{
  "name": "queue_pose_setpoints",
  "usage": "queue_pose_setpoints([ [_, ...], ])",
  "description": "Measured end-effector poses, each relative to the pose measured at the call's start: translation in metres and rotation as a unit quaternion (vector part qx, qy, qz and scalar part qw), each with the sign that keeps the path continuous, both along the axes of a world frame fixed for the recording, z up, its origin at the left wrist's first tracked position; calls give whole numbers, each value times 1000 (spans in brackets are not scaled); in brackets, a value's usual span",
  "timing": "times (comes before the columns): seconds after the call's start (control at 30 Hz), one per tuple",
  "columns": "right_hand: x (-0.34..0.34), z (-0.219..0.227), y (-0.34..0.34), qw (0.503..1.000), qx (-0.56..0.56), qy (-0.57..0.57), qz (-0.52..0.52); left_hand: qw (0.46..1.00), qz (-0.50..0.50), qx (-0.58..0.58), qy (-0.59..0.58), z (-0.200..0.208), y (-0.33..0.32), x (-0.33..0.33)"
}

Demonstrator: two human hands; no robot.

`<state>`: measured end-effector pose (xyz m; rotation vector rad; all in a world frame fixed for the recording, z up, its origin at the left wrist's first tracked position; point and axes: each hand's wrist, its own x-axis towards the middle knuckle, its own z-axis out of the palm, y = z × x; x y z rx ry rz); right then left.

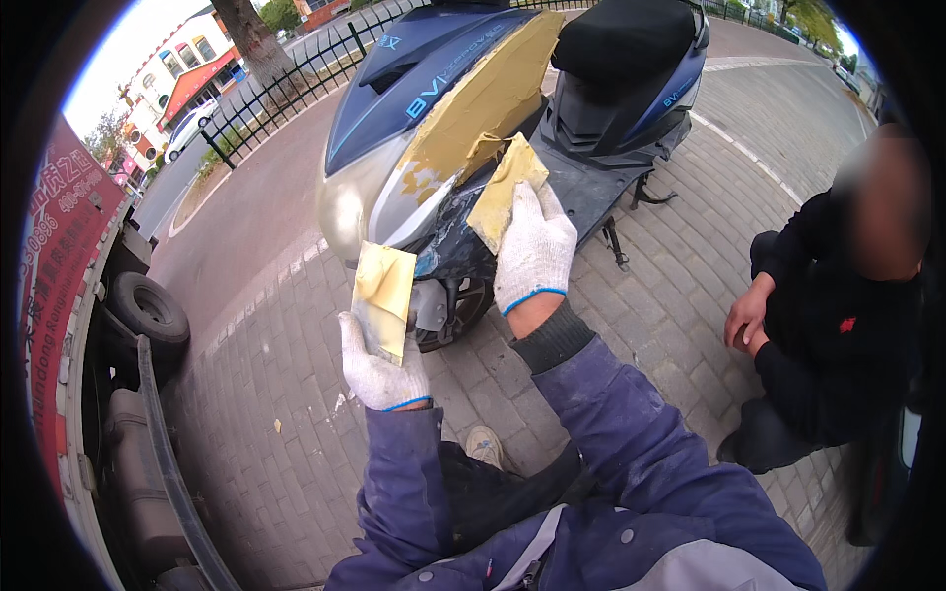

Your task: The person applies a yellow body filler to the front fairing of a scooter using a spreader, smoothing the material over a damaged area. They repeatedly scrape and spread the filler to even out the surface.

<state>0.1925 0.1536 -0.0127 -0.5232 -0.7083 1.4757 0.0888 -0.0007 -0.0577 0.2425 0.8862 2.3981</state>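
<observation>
My left hand (382,369), in a white knit glove with a blue cuff edge, grips a flat putty board (384,295) loaded with creamy yellow putty. In my gloved right hand (535,241) is a putty spreader (505,192), its face coated with the same putty. The spreader is close to the scooter's front panel; I cannot tell if it touches. A wide layer of yellow putty (483,94) covers that side of the blue scooter (394,74), patchy and thin toward the lower end. Its nose (345,212) is bare and greyish.
A person in black (838,315) crouches at the right with hands together. On the left stands a red-sided truck (69,256) with a wheel (151,308). The scooter's seat (626,39) and kickstand (615,241) are beyond my right hand. A black fence (296,84) runs behind.
</observation>
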Motion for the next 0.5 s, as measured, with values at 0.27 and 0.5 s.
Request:
queue_pose_setpoints([
  [0.27,17,0,62,747,445,-361,-337,999,-14,25,-17,4,-4,3],
  [0.5,28,-7,86,666,510,-404,-364,998,-16,53,-18,3,-7,3],
])
